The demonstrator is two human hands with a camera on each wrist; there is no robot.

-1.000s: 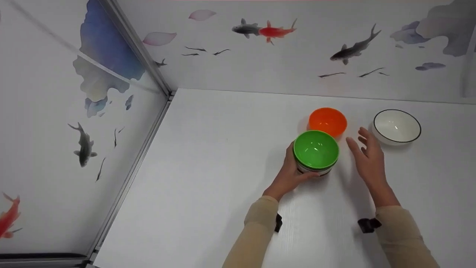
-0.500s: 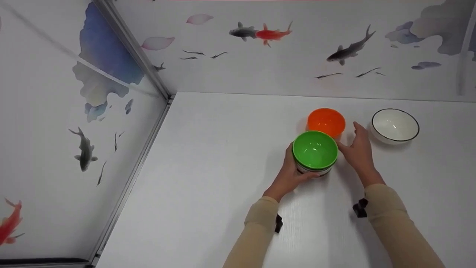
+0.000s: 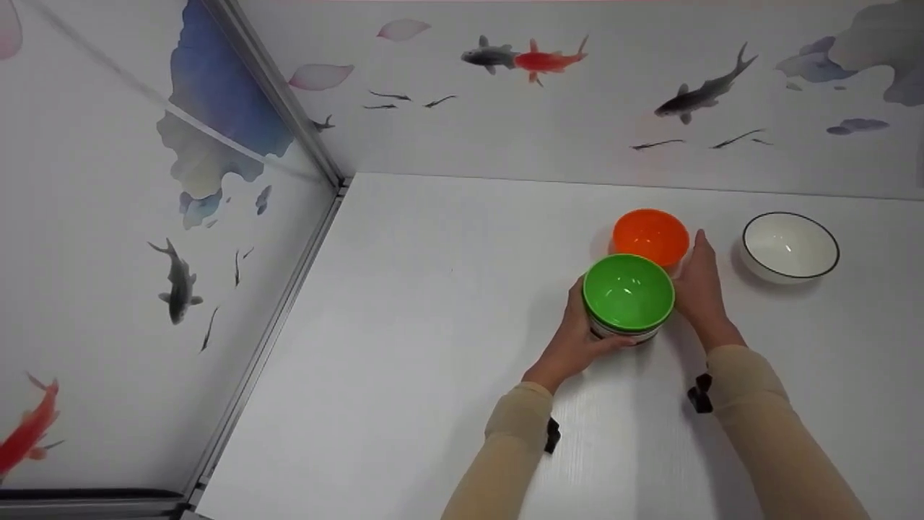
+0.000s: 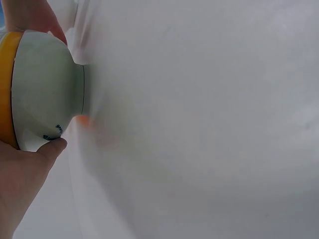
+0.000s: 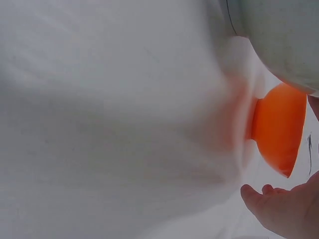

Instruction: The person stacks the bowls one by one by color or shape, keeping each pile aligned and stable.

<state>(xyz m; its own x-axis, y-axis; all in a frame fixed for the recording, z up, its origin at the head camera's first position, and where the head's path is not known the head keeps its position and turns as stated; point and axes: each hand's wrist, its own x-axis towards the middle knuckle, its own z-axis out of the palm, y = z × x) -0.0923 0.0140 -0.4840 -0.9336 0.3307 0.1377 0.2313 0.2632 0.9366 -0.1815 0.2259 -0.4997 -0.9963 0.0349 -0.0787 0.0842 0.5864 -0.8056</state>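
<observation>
My left hand grips a small stack of nested bowls from its left and near side. On top is a green bowl; below it a white bowl with a small dark mark shows in the left wrist view. An orange-yellow band runs along the upper part of that stack. Right behind the stack stands an orange bowl, upright. Alongside both, on the right, is my right hand, fingers extended past the orange bowl. Its thumb is partly hidden near the green bowl; contact cannot be told.
A white bowl with a dark rim stands to the right of my right hand. Behind the white table rises a wall printed with fish. Another printed panel borders the left side.
My right hand has moved left, from near the dark-rimmed white bowl to beside the stack and the orange bowl. My left hand keeps its hold; the head view has shifted slightly.
</observation>
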